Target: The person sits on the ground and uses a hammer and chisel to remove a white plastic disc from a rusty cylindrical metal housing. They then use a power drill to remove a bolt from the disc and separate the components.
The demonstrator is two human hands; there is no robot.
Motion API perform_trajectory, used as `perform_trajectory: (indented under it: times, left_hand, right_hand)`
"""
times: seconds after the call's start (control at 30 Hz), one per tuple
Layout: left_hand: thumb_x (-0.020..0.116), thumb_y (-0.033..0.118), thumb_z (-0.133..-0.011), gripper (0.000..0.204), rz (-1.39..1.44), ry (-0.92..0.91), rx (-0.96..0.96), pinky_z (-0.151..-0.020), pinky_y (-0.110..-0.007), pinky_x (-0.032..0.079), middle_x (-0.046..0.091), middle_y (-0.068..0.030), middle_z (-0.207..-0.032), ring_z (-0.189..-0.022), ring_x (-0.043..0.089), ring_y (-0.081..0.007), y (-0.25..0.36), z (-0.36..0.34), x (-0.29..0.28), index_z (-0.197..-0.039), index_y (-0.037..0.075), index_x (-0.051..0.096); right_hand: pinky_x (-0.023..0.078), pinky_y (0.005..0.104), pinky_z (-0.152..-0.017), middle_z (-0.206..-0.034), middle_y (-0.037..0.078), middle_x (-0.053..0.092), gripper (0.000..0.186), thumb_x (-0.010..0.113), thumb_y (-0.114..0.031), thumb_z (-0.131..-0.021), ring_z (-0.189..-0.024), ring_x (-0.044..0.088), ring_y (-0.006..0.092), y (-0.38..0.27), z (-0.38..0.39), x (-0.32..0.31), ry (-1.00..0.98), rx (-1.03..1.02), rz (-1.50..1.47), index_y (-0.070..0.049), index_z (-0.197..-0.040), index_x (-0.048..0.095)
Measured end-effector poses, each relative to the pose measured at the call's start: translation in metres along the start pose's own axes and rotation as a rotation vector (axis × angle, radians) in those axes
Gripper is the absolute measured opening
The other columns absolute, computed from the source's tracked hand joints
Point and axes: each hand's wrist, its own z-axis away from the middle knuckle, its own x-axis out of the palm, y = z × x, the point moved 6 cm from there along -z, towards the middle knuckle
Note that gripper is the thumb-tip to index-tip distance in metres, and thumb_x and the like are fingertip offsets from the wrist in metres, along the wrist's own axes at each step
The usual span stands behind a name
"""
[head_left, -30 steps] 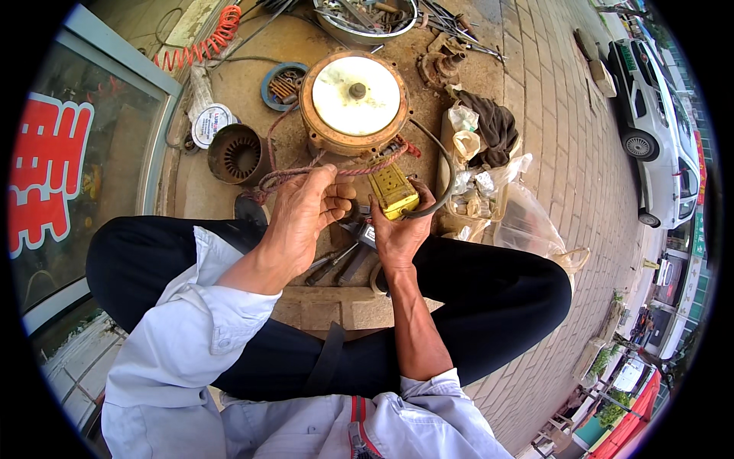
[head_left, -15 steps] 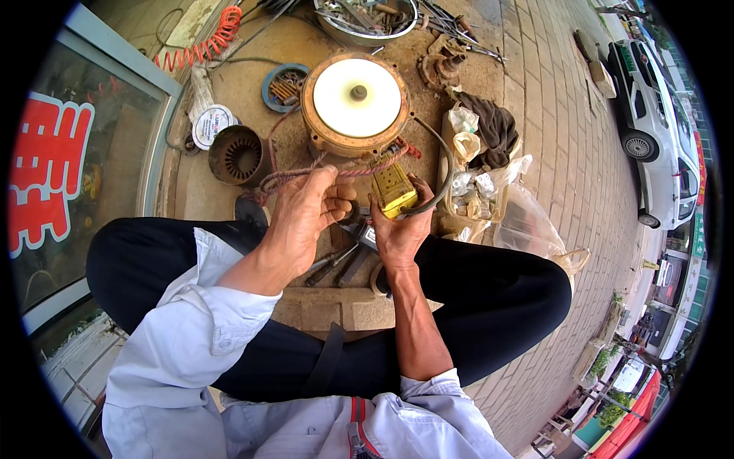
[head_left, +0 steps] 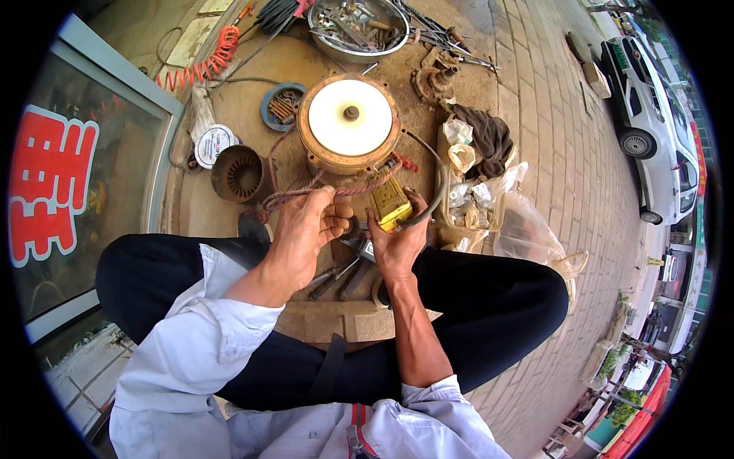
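My right hand [head_left: 399, 246] grips the lower end of a yellow box-shaped switch housing [head_left: 390, 204], which is tilted. From the box a dark cable [head_left: 443, 177] curves up to a round machine with an orange-brown rim and a white top disc [head_left: 349, 136]. Between the thumb and fingers of my left hand [head_left: 300, 239] is a reddish twisted rope [head_left: 367, 186], which runs across in front of the machine and over the box. The rope's far end is partly hidden behind the box. A red piece [head_left: 409, 164] shows just behind the box.
Left of the machine are a slotted metal cylinder [head_left: 239, 177], a white-lidded tub [head_left: 215, 145] and a blue dish of bolts [head_left: 269, 115]. Behind it sits a metal basin [head_left: 336, 47] of parts. A tray with bags and dark cloth [head_left: 489, 145] lies right. Hand tools [head_left: 336, 281] lie between my legs.
The view has shifted slightly, so the machine and basin appear lower. Both hands keep their grips on the rope and the yellow housing, with little other movement.
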Motion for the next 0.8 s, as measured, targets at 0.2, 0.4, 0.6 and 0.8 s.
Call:
perform_trajectory:
  times: [0.2,0.4,0.6,0.8]
  left_hand:
    - [0.057,0.031,-0.103,0.028,-0.011,-0.011,-0.003,-0.081,-0.032,0.053,0.071,-0.0057,-0.093,-0.082,0.065,-0.0144,0.0016,0.0017,0.0015,-0.108,0.005,0.066]
    - [0.057,0.032,-0.103,0.03,-0.004,0.004,-0.028,-0.08,-0.032,0.053,0.071,-0.0058,-0.092,-0.082,0.065,-0.0151,-0.0006,0.0007,0.002,-0.109,0.004,0.067]
    - [0.058,0.032,-0.103,0.032,-0.027,-0.015,-0.006,-0.079,-0.032,0.054,0.07,-0.0074,-0.094,-0.082,0.065,-0.0166,0.0006,0.0013,0.0016,-0.11,0.001,0.066]
    - [0.06,0.032,-0.102,0.033,-0.03,-0.025,0.015,-0.077,-0.033,0.055,0.07,-0.0082,-0.094,-0.083,0.066,-0.0172,0.0001,0.0001,0.002,-0.11,0.0,0.066]
  right_hand:
    - [0.05,0.0418,-0.1,-0.13,0.019,0.059,0.072,0.091,-0.011,-0.071,-0.119,0.061,0.0358,-0.0017,-0.0001,0.0,-0.007,0.018,-0.007,0.0,-0.13,0.051]
    - [0.049,0.043,-0.102,-0.13,0.02,0.057,0.073,0.091,-0.011,-0.071,-0.121,0.059,0.0377,0.0016,0.0019,-0.0004,-0.003,0.039,-0.038,0.0,-0.13,0.05]
    - [0.049,0.0451,-0.101,-0.132,0.024,0.054,0.076,0.089,-0.006,-0.069,-0.119,0.058,0.0414,0.0008,0.0002,0.0008,-0.038,0.044,-0.051,0.002,-0.132,0.045]
    - [0.049,0.045,-0.099,-0.129,0.023,0.056,0.076,0.088,-0.005,-0.068,-0.116,0.058,0.0409,0.0019,0.0013,-0.0023,-0.015,0.028,-0.079,0.001,-0.131,0.046]
